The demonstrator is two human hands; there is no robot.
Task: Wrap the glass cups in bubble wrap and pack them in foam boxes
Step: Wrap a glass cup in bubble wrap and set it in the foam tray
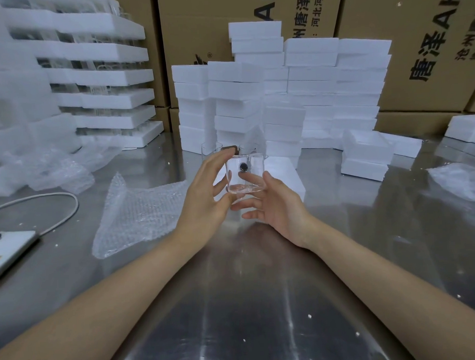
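A clear glass cup [253, 170] with a round black sticker on its wall is held upright above the steel table, between both hands. My left hand [207, 197] grips its left side, fingers curled round the wall and thumb near the base. My right hand [275, 205] cups the base from below and the right. A crumpled sheet of bubble wrap [135, 213] lies flat on the table to the left of the hands. Stacks of white foam boxes [311, 96] stand behind the cup. Two more glass cups [211, 148] stand on the table just behind my hands.
The steel table [248, 300] stretches towards me. A phone or tablet [10, 249] with a cable lies at the left edge. More bubble wrap [50, 173] and foam trays [106, 76] sit at the far left; loose foam boxes [367, 159] lie at the right. Cardboard cartons [415, 52] line the back.
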